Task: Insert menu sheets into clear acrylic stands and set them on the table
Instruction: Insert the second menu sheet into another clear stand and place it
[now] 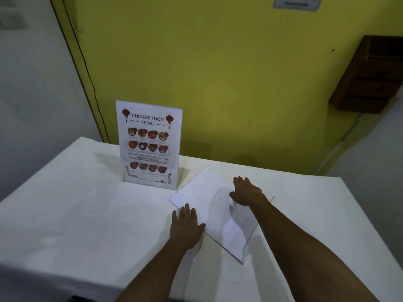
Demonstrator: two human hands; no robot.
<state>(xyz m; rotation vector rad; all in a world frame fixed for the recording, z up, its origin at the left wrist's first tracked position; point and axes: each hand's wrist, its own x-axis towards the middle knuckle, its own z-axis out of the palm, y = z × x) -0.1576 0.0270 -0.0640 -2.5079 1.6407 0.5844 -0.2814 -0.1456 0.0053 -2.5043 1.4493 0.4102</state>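
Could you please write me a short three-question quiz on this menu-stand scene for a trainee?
1. True or false: the stand with the Chinese food menu is upright on the table.
2. Which hand reaches further across the flat stand lying on the table: A) the left hand, B) the right hand?
3. Fill in: the sheet in the flat stand shows its ____ side, with no print visible.

Key: 1 true; 2 B; 3 blank.
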